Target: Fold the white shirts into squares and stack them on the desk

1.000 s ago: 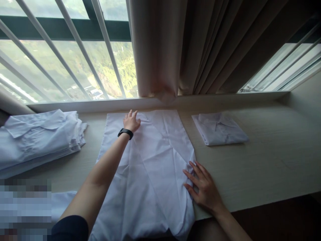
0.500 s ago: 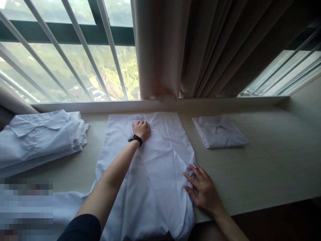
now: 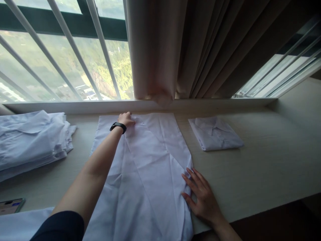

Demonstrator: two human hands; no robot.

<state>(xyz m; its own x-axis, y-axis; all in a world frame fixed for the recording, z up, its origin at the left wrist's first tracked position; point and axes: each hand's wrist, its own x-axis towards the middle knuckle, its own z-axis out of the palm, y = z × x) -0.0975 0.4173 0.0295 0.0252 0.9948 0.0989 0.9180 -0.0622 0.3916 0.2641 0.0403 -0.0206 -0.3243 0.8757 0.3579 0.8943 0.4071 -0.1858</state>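
Observation:
A white shirt lies spread flat on the pale tabletop, its lower part running off the near edge. My left hand, with a black band on the wrist, is at the shirt's far edge, left of its middle; the fingers are curled there, closed on the cloth, their tips partly hidden. At the shirt's right edge rests my right hand, fingers spread and touching the fabric. To the right lies a small folded white shirt with its collar up. A stack of white shirts sits at the left.
The pale tabletop ends at a raised ledge below a barred window. Brown curtains hang behind it. At the lower left a phone lies beside white cloth.
My left hand has moved left and away from me, from lying on the shirt to its far edge. My right hand stays at the right edge. The view has shifted slightly right.

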